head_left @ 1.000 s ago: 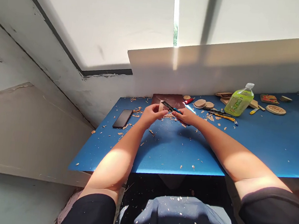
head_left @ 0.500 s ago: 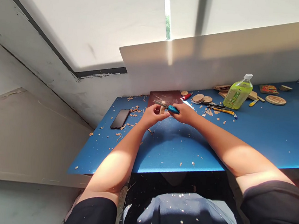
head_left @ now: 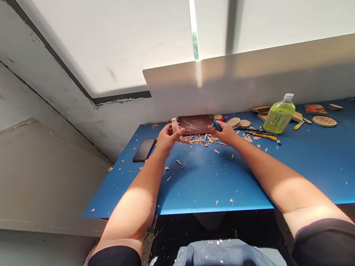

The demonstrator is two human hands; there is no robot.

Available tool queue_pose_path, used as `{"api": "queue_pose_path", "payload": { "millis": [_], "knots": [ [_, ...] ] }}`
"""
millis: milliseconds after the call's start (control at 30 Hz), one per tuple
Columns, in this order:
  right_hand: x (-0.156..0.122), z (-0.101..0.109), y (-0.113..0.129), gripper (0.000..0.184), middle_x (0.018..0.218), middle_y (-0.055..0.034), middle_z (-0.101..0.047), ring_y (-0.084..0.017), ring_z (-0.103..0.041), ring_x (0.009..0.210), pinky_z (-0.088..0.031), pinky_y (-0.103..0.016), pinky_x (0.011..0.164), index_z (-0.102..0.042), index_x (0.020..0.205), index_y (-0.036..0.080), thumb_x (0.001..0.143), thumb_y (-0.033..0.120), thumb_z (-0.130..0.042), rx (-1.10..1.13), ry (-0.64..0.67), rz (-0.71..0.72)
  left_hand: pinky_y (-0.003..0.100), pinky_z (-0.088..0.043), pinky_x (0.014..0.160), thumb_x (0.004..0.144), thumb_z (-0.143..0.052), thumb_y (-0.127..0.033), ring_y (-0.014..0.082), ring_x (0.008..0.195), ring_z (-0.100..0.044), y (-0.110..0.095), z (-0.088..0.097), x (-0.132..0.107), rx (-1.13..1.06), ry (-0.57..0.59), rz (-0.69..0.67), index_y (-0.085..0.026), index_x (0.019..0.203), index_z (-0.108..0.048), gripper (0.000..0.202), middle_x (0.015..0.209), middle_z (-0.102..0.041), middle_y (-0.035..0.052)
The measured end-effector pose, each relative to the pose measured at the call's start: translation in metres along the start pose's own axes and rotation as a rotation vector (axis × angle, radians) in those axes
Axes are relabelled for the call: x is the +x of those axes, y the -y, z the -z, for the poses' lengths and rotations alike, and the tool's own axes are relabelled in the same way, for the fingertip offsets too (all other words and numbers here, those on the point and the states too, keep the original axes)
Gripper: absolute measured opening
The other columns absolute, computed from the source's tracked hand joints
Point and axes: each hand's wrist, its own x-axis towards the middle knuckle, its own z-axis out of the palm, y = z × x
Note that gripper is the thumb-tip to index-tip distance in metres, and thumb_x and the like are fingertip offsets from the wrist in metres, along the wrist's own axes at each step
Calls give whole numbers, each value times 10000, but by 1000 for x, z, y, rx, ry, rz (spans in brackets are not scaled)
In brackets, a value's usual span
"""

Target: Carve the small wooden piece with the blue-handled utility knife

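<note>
The left hand [head_left: 166,138] is closed around a small pale wood piece [head_left: 174,125], held upright just above the far edge of the blue counter [head_left: 255,174]. The right hand [head_left: 226,133] grips a blue-handled knife [head_left: 216,125], its thin blade angled up and away, well apart from the wood. Between the two hands lies a heap of wood shavings [head_left: 200,140] beside a brown mat [head_left: 194,124], with more chips scattered across the counter, so a fair amount of carving looks done. The piece reads as a stubby peg with no clear form (it is too small to be sure), so shaping probably remains. How much of the piece sits inside the left fist is hidden, and the blade edge is hard to make out. A phone [head_left: 144,149] lies to the left, a green bottle [head_left: 279,114] and wooden discs [head_left: 236,122] to the right.
</note>
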Motion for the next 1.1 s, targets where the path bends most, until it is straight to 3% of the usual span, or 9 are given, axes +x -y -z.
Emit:
{"api": "queue_pose_path", "payload": {
  "millis": [67,167,300,467,667,900,1100],
  "knots": [
    [-2,-4,8,547,839,-22,-667,-184,-544,754,-363,-302,698,-631,950,215,996,755,-555,5,20,42,326,-592,804,663,-1007,-538,207,954,-738,6,-11,-6,3,122,11,-197,1199,-697,708,1222,-765,108],
    [-9,-10,19,481,827,-7,-668,-170,-522,737,-347,-291,696,-627,932,223,1001,697,-585,-26,65,117,323,-585,787,657,-1021,-520,199,899,-733,13,-25,-16,73,254,43,-207,1237,-658,753,1119,-770,80],
    [-18,-12,30,389,769,-11,-685,-164,-515,693,-315,-295,672,-649,870,221,1011,579,-592,-154,130,174,317,-575,821,688,-1009,-516,192,915,-719,18,-32,-23,166,334,57,-195,1264,-655,748,1052,-750,57],
    [-24,-12,37,280,836,-50,-779,-193,-619,741,-324,-306,669,-752,870,224,959,468,-647,-298,240,179,289,-531,684,734,-963,-545,168,781,-660,17,-30,-28,261,403,57,-203,1157,-599,655,920,-691,14],
    [-21,-11,44,249,930,-54,-828,-200,-667,785,-346,-306,673,-809,910,229,955,382,-618,-392,291,132,271,-450,666,763,-912,-574,149,738,-583,10,-34,-36,396,391,-136,-200,1017,-606,547,839,-623,-10],
    [-11,3,31,291,1029,-125,-842,-274,-740,925,-377,-323,703,-825,988,220,951,421,-619,-690,233,12,287,-435,655,741,-901,-604,177,759,-594,17,-38,-26,583,269,-67,-196,968,-663,524,834,-671,12],
    [-19,-7,33,263,1011,-65,-847,-221,-724,864,-388,-295,711,-823,974,248,966,408,-614,-440,317,103,283,-462,668,777,-871,-639,165,724,-602,23,-35,-28,439,343,-44,-208,1059,-621,573,833,-666,2]
  ]
}}
